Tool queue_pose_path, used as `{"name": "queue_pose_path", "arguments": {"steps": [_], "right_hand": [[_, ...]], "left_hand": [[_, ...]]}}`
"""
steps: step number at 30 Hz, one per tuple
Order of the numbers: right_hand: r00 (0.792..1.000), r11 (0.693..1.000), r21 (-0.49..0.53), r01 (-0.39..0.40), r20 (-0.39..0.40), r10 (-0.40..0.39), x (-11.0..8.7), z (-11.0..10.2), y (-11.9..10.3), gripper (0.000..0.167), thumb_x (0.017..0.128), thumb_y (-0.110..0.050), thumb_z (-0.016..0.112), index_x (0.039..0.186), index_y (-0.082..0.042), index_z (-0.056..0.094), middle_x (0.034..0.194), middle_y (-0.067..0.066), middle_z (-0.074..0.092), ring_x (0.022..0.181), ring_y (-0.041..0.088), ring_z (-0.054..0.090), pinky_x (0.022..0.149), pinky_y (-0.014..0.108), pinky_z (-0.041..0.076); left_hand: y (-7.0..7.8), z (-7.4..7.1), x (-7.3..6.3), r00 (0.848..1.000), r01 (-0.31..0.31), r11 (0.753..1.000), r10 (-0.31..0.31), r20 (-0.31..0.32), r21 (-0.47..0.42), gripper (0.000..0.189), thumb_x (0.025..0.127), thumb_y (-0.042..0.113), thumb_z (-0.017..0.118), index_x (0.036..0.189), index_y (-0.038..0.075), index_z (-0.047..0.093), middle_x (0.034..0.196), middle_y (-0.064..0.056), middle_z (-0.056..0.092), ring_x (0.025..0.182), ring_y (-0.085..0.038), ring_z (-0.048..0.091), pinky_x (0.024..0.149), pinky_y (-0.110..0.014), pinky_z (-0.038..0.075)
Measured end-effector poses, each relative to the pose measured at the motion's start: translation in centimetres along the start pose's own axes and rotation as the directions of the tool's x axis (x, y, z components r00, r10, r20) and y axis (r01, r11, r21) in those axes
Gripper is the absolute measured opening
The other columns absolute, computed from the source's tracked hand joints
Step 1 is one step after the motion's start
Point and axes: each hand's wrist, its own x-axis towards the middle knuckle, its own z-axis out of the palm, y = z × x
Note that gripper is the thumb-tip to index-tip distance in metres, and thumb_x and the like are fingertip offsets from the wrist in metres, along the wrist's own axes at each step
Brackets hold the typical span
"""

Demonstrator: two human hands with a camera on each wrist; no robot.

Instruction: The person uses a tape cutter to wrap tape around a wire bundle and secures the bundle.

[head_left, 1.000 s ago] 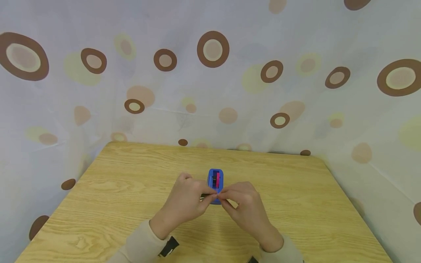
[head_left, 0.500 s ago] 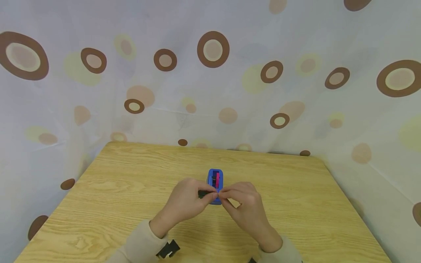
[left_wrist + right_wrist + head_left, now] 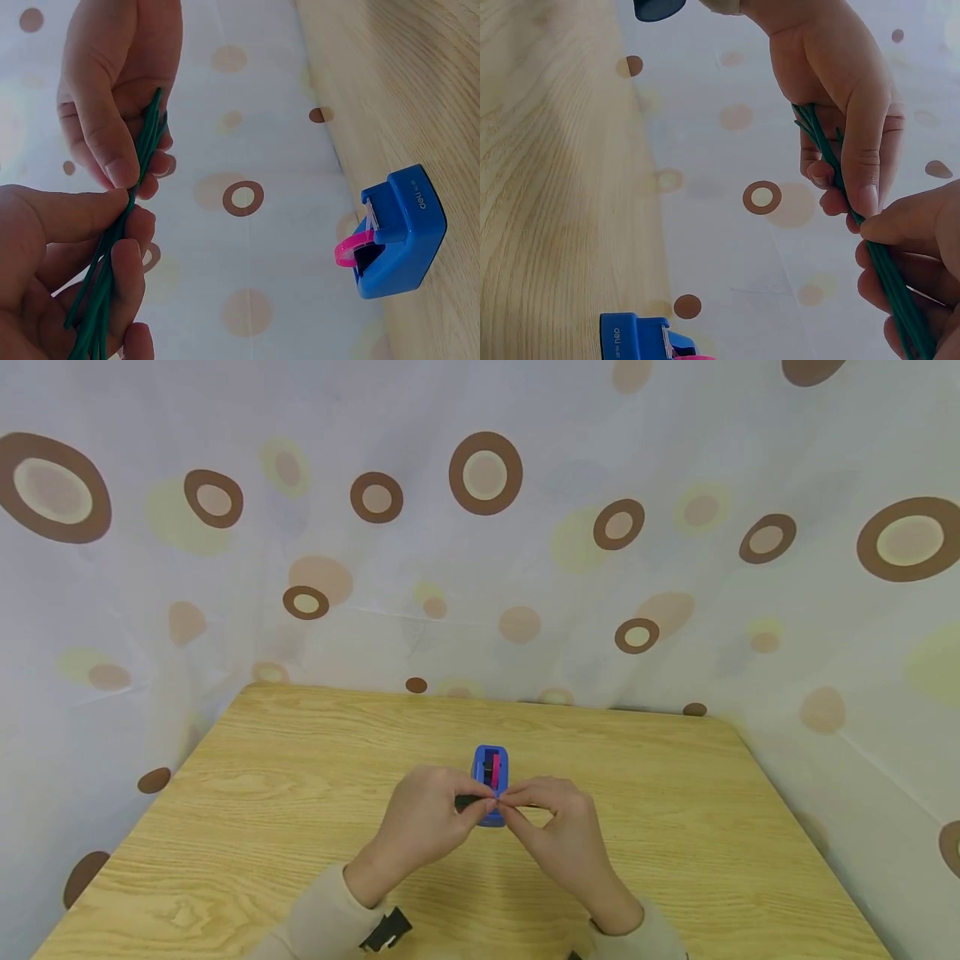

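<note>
Both hands meet in front of me, fingertip to fingertip, on a bundle of thin green strands (image 3: 101,277). My left hand (image 3: 420,814) pinches it near its middle between thumb and fingers, and one end runs back into that palm. Right beside that grip, my right hand (image 3: 558,822) pinches the same bundle; the other end reaches toward the right palm, with a few strand tips spread in the right wrist view. Fingers hide part of the strands. Beyond the hands, a blue tape dispenser (image 3: 416,232) stands on the table, bearing a pink roll (image 3: 349,251).
The wood-grain table (image 3: 315,760) extends around the hands and dispenser. A pale curtain (image 3: 555,460) with brown and beige circles hangs behind the table and along both sides. Black straps (image 3: 386,929) show at the sleeve cuffs.
Both hands stay in almost the same place. The left fingers have shifted slightly round the green bundle, and a dark bit of it now shows behind the right fingers.
</note>
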Motion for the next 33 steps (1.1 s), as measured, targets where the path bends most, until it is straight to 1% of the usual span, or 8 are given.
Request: {"name": "queue_pose_path", "arguments": {"steps": [4,8,11,14,20,24,27,33], "right_hand": [[0.996,0.993,0.084,-0.085,0.027,0.083,0.0,0.0,0.0,0.016,0.077,0.003,0.082,0.087,-0.010,0.079,0.091,-0.006,0.073,0.083,0.011,0.069,0.074,0.032,0.056],[0.984,0.972,0.160,-0.173,0.062,0.165,0.1,0.0,-0.1,0.013,0.080,0.001,0.080,0.086,-0.011,0.078,0.091,-0.006,0.073,0.083,0.012,0.069,0.071,0.031,0.057],[0.976,0.958,0.191,-0.212,0.080,0.200,0.1,-0.1,-0.2,0.012,0.082,0.000,0.079,0.086,-0.012,0.078,0.091,-0.006,0.073,0.083,0.012,0.069,0.071,0.031,0.057],[0.974,0.952,0.211,-0.221,0.092,0.206,0.1,-0.1,-0.2,0.010,0.083,-0.002,0.079,0.087,-0.011,0.078,0.091,-0.004,0.073,0.083,0.014,0.070,0.072,0.030,0.057],[0.961,0.931,0.245,-0.270,0.130,0.244,0.3,-0.2,-0.3,0.010,0.084,-0.002,0.078,0.087,-0.011,0.077,0.090,-0.002,0.073,0.083,0.015,0.071,0.072,0.030,0.057],[0.944,0.923,0.219,-0.317,0.164,0.286,0.4,-0.5,-0.4,0.011,0.084,-0.003,0.078,0.087,-0.013,0.077,0.089,-0.005,0.073,0.084,0.015,0.071,0.072,0.029,0.057],[0.937,0.930,0.172,-0.326,0.192,0.293,0.5,-0.8,-0.4,0.009,0.084,-0.006,0.078,0.088,-0.014,0.077,0.089,-0.005,0.073,0.083,0.015,0.071,0.071,0.027,0.057],[0.950,0.963,0.099,-0.250,0.218,0.224,0.5,-1.1,-0.2,0.013,0.084,-0.002,0.078,0.093,-0.010,0.076,0.092,-0.002,0.073,0.085,0.015,0.071,0.072,0.025,0.056]], "left_hand": [[-0.1,0.2,0.0,0.997,-0.063,0.996,0.066,-0.044,0.066,0.008,0.084,0.020,0.081,0.089,0.014,0.081,0.080,0.004,0.074,0.052,0.003,0.051,0.048,-0.015,0.040],[-0.2,0.4,-0.1,0.991,-0.106,0.987,0.115,-0.071,0.120,0.007,0.082,0.020,0.083,0.086,0.015,0.082,0.077,0.006,0.073,0.058,0.001,0.059,0.055,-0.014,0.045],[-0.2,0.4,0.0,0.988,-0.118,0.983,0.130,-0.083,0.143,0.006,0.081,0.020,0.083,0.085,0.016,0.082,0.075,0.007,0.073,0.058,0.002,0.059,0.058,-0.017,0.046],[-0.2,0.4,-0.1,0.987,-0.123,0.978,0.138,-0.086,0.167,0.007,0.080,0.021,0.084,0.084,0.017,0.082,0.073,0.008,0.072,0.056,0.004,0.056,0.064,-0.024,0.046],[-0.2,0.3,-0.2,0.988,-0.112,0.972,0.131,-0.079,0.205,0.008,0.078,0.024,0.085,0.085,0.021,0.082,0.072,0.012,0.070,0.058,0.004,0.055,0.066,-0.030,0.042],[-0.3,0.4,-0.2,0.987,-0.120,0.975,0.138,-0.085,0.186,0.009,0.077,0.023,0.086,0.084,0.021,0.082,0.074,0.012,0.071,0.060,0.002,0.058,0.067,-0.030,0.042],[-0.5,0.4,-0.2,0.983,-0.141,0.979,0.157,-0.099,0.145,0.009,0.076,0.021,0.087,0.084,0.019,0.082,0.076,0.010,0.073,0.063,0.000,0.062,0.068,-0.028,0.046],[-0.8,0.4,-0.1,0.976,-0.173,0.982,0.180,-0.124,0.070,0.008,0.077,0.017,0.086,0.083,0.015,0.082,0.077,0.007,0.073,0.063,-0.001,0.064,0.057,-0.015,0.046]]}}
